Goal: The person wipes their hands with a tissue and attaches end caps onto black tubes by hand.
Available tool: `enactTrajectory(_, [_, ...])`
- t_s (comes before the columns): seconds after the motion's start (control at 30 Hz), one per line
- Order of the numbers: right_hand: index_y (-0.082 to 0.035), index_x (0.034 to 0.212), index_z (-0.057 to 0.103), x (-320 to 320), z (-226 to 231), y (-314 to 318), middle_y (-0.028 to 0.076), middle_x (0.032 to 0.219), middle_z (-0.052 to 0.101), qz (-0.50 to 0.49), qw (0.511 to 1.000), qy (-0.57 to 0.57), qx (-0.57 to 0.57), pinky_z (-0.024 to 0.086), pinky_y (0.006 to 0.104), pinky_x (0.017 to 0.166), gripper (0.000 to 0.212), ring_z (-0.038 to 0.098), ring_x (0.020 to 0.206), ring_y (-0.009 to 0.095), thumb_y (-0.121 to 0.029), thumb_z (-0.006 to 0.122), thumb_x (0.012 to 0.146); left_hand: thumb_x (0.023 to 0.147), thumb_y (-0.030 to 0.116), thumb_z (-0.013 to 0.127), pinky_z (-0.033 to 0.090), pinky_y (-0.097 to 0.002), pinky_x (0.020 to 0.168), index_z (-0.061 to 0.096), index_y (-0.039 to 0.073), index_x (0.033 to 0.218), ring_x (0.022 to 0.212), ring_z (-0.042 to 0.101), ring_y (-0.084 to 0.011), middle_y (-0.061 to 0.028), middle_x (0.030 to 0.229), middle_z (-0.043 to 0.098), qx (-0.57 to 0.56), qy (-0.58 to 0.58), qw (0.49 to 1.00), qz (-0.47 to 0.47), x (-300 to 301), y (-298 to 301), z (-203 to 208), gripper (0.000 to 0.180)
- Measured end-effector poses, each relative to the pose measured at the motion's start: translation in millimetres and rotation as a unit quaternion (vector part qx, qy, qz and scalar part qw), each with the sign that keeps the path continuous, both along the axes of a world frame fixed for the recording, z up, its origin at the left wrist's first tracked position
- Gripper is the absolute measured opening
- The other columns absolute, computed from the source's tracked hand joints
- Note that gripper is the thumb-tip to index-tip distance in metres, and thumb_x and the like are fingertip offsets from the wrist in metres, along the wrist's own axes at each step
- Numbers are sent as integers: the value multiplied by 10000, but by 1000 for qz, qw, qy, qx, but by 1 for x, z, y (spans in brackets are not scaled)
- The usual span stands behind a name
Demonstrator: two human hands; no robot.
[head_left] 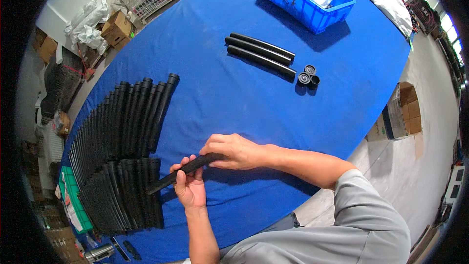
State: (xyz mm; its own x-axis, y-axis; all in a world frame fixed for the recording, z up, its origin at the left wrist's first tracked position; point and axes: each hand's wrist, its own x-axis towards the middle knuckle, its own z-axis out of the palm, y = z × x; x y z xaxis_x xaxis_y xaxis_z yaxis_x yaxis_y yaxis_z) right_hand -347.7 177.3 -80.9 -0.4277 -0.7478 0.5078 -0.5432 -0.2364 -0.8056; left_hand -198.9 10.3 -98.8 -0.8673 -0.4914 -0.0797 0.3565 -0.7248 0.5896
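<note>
In the head view, the left hand [192,190] wrapped a black tube [166,182], the right hand [233,150] clasping its other end, above the blue tablecloth [215,98]. Its free end overlapped the lower tube row [129,195]; a careless swing might have disarranged those.

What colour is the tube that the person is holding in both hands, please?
The tube is black; it shows best in the head view.

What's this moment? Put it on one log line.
left hand: holding tube; right hand: on tube's right end; tube rows: left; three tubes: beyond hands; caps: beside those three; blue bin: far side
</note>
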Motion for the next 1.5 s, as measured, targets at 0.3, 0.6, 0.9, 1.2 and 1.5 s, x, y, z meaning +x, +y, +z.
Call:
enactTrajectory(0.3, [-35, 1130, 613, -2, 5, 0, 138, 938, 625, -1, 998, 65, -27, 520, 390, 683, 362, 643, 842, 313, -171, 730, 816, 908, 68, 641, 549, -535, 942, 598, 78, 1099, 1192, 580, -360, -186, 1223, 628, 3, 15, 1000, -23, -1, -4, -2, 197])
enactTrajectory(0.6, [-41, 1188, 584, -4, 12, 4, 149, 963, 645, 58, 972, -170, 152, 498, 394, 713, 477, 644, 860, 268, -294, 739, 814, 888, 1, 632, 498, -558, 1002, 600, 77, 1152, 1237, 546, -354, -182, 1267, 610, 19, 32, 998, -43, 0, -6, 1, 276])
enactTrajectory(0.9, [-54, 1114, 621, -6, 15, 5, 139, 871, 617, 79, 913, -378, 128, 525, 359, 731, 366, 636, 831, 307, -142, 729, 776, 903, 13, 620, 498, -532, 1016, 610, 70, 1130, 1238, 544, -354, -183, 1247, 621, 25, 28, 999, -29, -3, -4, -3, 234])
enactTrajectory(1.2, [-40, 1162, 596, -9, 26, 7, 163, 961, 591, 117, 901, -381, 172, 506, 420, 713, 391, 618, 889, 332, -135, 715, 801, 911, 1, 590, 518, -535, 990, 591, 72, 1138, 1240, 541, -357, -183, 1255, 612, 29, 38, 998, -41, -2, -6, -2, 238])
enactTrajectory(1.5, [-19, 1152, 609, -8, 0, 2, 141, 917, 624, 10, 997, -80, 14, 505, 373, 711, 382, 629, 824, 271, -195, 724, 833, 912, 9, 591, 497, -530, 1018, 601, 71, 1128, 1241, 544, -343, -177, 1258, 613, 23, 24, 999, -37, -3, -2, 1, 225])
